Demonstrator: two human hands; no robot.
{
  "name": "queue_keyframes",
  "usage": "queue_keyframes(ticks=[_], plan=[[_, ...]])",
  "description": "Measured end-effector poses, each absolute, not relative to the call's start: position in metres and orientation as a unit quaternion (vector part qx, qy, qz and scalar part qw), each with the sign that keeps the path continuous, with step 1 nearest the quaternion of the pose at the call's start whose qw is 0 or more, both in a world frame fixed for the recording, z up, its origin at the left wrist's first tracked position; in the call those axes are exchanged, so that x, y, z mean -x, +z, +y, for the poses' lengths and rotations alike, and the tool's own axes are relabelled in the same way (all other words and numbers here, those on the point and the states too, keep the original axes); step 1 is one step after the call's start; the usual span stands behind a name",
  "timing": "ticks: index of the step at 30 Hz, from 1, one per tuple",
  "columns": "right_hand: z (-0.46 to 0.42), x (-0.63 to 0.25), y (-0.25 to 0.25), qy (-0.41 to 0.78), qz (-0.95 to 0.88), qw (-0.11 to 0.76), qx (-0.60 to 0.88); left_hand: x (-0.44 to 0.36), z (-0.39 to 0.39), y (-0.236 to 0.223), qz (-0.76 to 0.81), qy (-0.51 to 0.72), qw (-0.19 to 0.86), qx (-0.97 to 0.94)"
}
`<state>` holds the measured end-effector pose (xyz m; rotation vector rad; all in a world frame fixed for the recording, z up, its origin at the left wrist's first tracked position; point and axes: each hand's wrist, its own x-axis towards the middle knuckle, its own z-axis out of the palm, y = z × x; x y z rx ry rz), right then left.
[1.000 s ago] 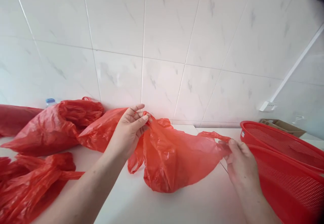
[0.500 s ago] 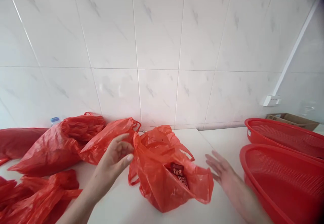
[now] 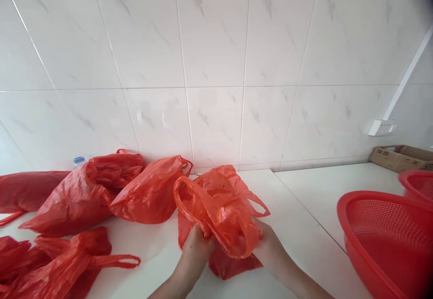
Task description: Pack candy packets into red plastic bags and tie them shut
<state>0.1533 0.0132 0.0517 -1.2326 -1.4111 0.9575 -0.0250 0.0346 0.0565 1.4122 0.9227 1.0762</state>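
A thin red plastic bag (image 3: 219,209) sits on the white counter (image 3: 301,209) in front of me, its handles flopped up and outward. My left hand (image 3: 196,247) grips the bag's lower left side with fingers curled into the plastic. My right hand (image 3: 267,249) presses and clutches the bag's lower right side. Both hands bunch the bag between them, and the plastic covers most of the fingers.
Several other filled red plastic bags (image 3: 84,190) lie along the tiled wall and at the left front (image 3: 57,267). A bottle's blue cap (image 3: 79,159) shows behind them. A red mesh basket (image 3: 389,240) stands at the right, a second one and a cardboard box (image 3: 399,157) behind it.
My hands let go of the bag's handles, dropped down, and now clasp the bag's body from both sides. The view has shifted slightly left.
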Motion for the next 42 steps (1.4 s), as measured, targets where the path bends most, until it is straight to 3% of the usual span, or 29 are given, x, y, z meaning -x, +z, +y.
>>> queue_keyframes(ticks=[5,11,19,26,30,35,39,42], plan=[[0.013,-0.16,0.038,0.508,-0.495,0.538,0.455,0.031,0.048,0.046,0.406,0.517,0.57,-0.493],[0.017,-0.162,0.03,0.57,-0.428,0.569,0.41,0.033,0.039,0.02,0.412,0.492,0.554,-0.53],[0.017,-0.154,0.031,0.558,-0.439,0.542,0.449,0.019,0.038,0.016,0.448,0.461,0.531,-0.552],[0.008,-0.152,0.042,0.577,-0.491,0.517,0.398,0.025,0.031,0.01,0.447,0.495,0.437,-0.603],[0.003,-0.148,0.058,0.522,-0.52,0.565,0.372,0.026,0.029,0.014,0.414,0.497,0.447,-0.617],[-0.005,-0.143,0.079,0.505,-0.524,0.554,0.406,0.023,0.021,0.032,0.347,0.453,0.549,-0.611],[-0.007,-0.138,0.073,0.568,-0.507,0.522,0.385,0.018,0.009,0.051,0.247,0.443,0.669,-0.544],[-0.008,-0.132,0.061,0.613,-0.464,0.544,0.337,0.016,0.005,0.059,0.201,0.455,0.711,-0.497]])
